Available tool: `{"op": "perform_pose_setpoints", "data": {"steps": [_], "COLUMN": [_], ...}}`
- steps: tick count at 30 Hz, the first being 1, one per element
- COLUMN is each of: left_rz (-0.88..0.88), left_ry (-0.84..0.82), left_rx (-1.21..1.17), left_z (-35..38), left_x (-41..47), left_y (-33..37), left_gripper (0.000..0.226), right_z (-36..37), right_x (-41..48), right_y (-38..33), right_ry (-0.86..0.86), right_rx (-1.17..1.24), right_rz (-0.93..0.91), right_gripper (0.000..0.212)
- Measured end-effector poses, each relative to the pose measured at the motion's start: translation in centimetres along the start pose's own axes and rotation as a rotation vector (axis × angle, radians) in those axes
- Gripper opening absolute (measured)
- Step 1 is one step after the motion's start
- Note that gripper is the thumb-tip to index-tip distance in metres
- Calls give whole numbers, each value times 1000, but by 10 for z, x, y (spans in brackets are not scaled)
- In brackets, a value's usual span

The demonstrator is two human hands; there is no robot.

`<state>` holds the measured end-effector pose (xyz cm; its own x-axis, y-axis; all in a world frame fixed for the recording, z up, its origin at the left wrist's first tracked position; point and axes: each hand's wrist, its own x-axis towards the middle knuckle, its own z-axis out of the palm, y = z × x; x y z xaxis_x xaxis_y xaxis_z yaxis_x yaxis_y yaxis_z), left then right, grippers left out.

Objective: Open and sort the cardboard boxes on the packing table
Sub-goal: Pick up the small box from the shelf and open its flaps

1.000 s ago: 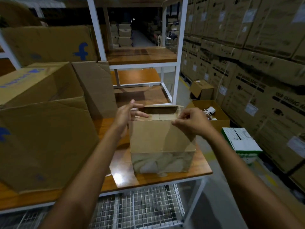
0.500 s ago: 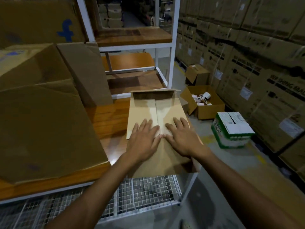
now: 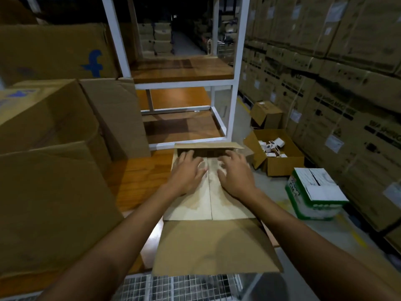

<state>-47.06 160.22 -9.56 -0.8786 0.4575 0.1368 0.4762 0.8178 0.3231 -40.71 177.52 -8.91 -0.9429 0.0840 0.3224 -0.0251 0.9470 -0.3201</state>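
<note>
Item: flattened cardboard box [image 3: 212, 242], lying on the right end of the wooden packing table [image 3: 138, 181]. Long axis ran from the near table edge away toward the white shelf frame [image 3: 235, 83]; its far end pointed at the frame's lower rail, and its near flap overhung the table's front edge above the wire mesh shelf [image 3: 173, 285]. Two pale flaps met at a centre seam running along that axis.

Left hand [image 3: 186, 172]: open, palm down, fingers spread, pressed flat on the left flap, gripping nothing. Right hand [image 3: 235, 172]: likewise open and flat on the right flap, fingertips near the dark gap at the far end.

Surroundings: large brown box [image 3: 50, 203] stood just left of the left forearm, with bare tabletop between it and the flattened box. The box's right edge lay about at the table's right edge. On the floor to the right sat an open carton of small white packs [image 3: 280, 157] and a green-and-white carton [image 3: 314, 194]; stacked cartons [image 3: 347, 72] lined the wall beyond.
</note>
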Motion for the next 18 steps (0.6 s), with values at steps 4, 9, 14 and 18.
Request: {"op": "perform_pose_setpoints", "data": {"steps": [4,9,14,18], "left_rz": [28,-148,-300,-287], "left_ry": [96,-59,-196,-193], "left_rx": [80,59,84,74], "left_z": [-9,-4,10,3], "left_x": [36,87,116,118], "left_y": [2,-13,-30,-14], "left_gripper": [40,61,105,81], "right_z": [11,32,53,58], "right_x": [52,97,107,105], "right_y": [13,36,47,46], "right_ry": [8,-329,-332,-310], "right_rx": [-110,-77,-131,-246], "right_rz": [34,115,73,23], "right_gripper": [47,78,80,83]}}
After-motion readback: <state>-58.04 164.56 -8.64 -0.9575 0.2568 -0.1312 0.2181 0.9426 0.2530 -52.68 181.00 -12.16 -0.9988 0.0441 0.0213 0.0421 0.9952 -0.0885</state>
